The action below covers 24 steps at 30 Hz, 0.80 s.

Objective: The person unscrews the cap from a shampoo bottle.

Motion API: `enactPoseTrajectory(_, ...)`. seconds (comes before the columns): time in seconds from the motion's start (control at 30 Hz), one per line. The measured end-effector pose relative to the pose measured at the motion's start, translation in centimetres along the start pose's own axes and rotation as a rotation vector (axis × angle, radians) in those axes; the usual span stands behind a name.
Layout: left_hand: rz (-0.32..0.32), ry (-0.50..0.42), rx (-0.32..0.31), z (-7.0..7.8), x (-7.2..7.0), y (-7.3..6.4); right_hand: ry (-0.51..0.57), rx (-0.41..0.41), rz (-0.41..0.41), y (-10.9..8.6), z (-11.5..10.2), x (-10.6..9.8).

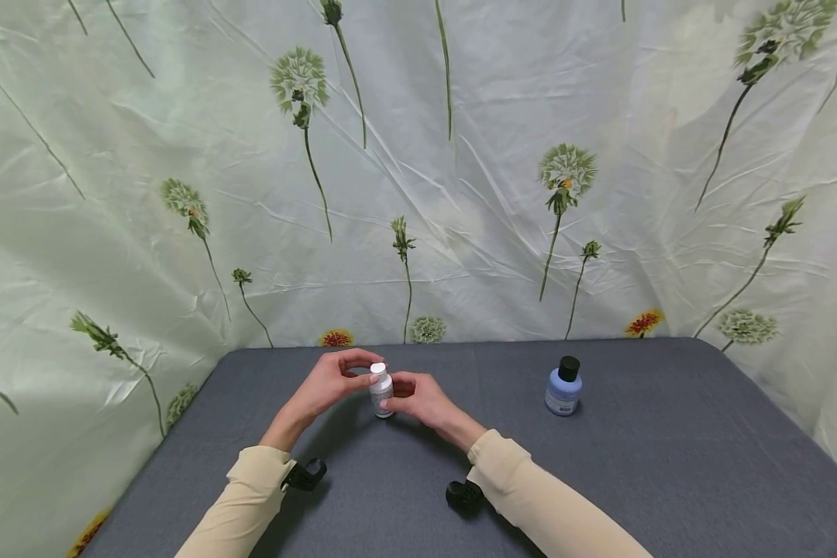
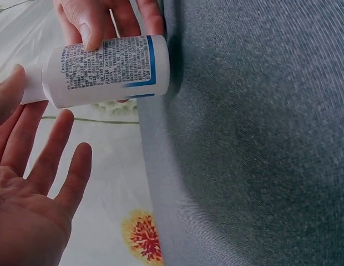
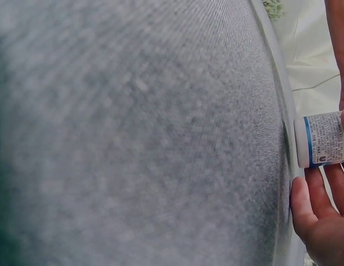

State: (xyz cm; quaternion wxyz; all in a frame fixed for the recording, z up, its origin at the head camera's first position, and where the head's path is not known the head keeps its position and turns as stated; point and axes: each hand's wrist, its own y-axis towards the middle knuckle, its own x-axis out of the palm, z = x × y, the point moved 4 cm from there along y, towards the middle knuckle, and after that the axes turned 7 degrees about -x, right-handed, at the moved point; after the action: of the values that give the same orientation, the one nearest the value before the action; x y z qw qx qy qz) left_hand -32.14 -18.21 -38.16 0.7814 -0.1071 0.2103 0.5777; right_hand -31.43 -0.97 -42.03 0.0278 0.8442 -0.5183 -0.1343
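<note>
A small white bottle (image 1: 381, 397) stands upright between both hands near the back of the table, its base at or just above the cloth. My left hand (image 1: 329, 385) pinches its white cap (image 2: 33, 84) between thumb and forefinger, the other fingers loosely spread in the left wrist view. My right hand (image 1: 424, 399) grips the bottle's body from the right, thumb across the front. Dense dark print and a blue band cover the label (image 2: 108, 62). In the right wrist view, the bottle (image 3: 322, 139) is cut off by the frame, so its cap is hidden there.
A blue bottle with a black cap (image 1: 563, 387) stands on the right part of the dark grey table (image 1: 656, 465). Behind the table hangs a pale curtain (image 1: 488, 194) printed with dandelions. Black wrist devices (image 1: 305, 474) hang below both cuffs.
</note>
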Motion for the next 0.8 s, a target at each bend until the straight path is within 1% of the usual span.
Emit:
enactPoseTrajectory(0.27,-0.003,0.012,-0.015,0.3,0.7,-0.3,0.012,-0.003,0.014,-1.0,-0.2,-0.4)
enactPoseTrajectory(0.5,-0.003,-0.026,-0.025,0.6,1.2,-0.5,-0.004,-0.035,0.038,-1.8,-0.5,-0.8)
enactPoseTrajectory(0.6,-0.008,-0.044,-0.018,0.9,1.3,-0.4,-0.014,-0.031,0.051,-2.0,-0.6,-1.0)
enactPoseTrajectory(0.7,-0.009,-0.065,-0.024,1.1,1.5,-0.4,-0.007,-0.021,0.062,-2.1,-0.6,-1.3)
enactPoseTrajectory(0.8,-0.007,-0.082,-0.022,1.4,1.7,-0.4,0.004,-0.027,0.072,-2.3,-0.7,-1.5)
